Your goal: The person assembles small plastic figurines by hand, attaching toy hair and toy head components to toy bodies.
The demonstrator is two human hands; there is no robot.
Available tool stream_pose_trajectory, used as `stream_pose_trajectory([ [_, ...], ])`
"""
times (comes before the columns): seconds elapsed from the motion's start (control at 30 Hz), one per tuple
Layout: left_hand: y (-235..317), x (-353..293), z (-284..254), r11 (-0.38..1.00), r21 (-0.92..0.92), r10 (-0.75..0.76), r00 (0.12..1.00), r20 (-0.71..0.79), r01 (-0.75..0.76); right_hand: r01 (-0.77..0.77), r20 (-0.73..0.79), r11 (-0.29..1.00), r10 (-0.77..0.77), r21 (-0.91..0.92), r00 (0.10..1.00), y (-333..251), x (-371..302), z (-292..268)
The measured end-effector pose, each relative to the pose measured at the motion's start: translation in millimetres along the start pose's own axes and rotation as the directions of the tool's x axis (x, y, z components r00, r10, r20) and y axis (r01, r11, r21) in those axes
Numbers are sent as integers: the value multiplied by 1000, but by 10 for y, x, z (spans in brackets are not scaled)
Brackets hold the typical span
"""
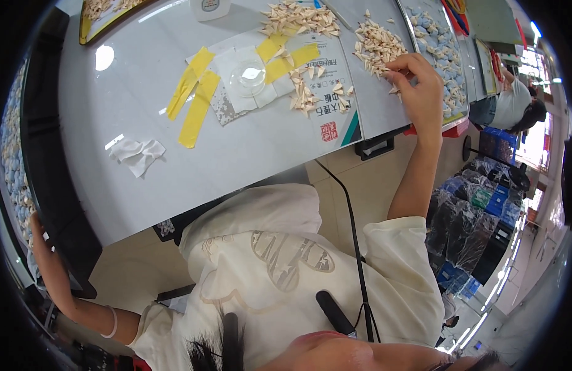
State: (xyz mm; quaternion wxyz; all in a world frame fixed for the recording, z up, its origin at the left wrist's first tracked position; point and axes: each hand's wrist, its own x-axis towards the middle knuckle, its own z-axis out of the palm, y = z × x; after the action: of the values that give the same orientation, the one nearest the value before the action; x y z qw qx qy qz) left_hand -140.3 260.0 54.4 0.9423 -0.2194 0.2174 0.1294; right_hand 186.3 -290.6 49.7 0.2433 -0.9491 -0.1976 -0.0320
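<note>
My right hand [416, 77] is at the right of the table, thumb and fingers pinched at the near edge of a pile of small cream pointed pieces [375, 43]. A piece seems to be between the fingertips, partly hidden by them. My left hand [39, 235] is stretched out at the far left, beside a tray of blue-and-white small pieces [18, 179]; its fingers are mostly hidden near the picture's rim. In the middle, a clear round dish [251, 75] sits on a white pad [233, 65], with yellow tape strips [199, 105] beside it.
More cream pieces [301, 18] lie at the back and on a printed sheet [341, 117]. A crumpled white tissue [137, 154] rests on the left of the table. At the right stands another tray of blue-and-white pieces [437, 55]. Wrapped stacked crates [471, 210] and another person [511, 102] are further right.
</note>
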Motion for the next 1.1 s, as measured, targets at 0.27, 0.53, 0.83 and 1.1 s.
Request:
stream_pose_trajectory([
  [0.27,-1077,-160,-3,-952,292,245,810,533,96,151,-239,989,-146,3,960,-71,38,23],
  [0.53,-1987,-121,-364,-726,213,-254,542,801,-654,222,-360,974,-195,36,912,-143,62,-9],
  [0.83,-2589,720,-951,-80,827,-189,823,536,-557,84,-353,989,-35,124,935,99,31,43],
  [1.1,-2656,1033,-1103,247,894,-140,899,414,-373,138,-359,914,10,382,933,-65,-39,9],
])
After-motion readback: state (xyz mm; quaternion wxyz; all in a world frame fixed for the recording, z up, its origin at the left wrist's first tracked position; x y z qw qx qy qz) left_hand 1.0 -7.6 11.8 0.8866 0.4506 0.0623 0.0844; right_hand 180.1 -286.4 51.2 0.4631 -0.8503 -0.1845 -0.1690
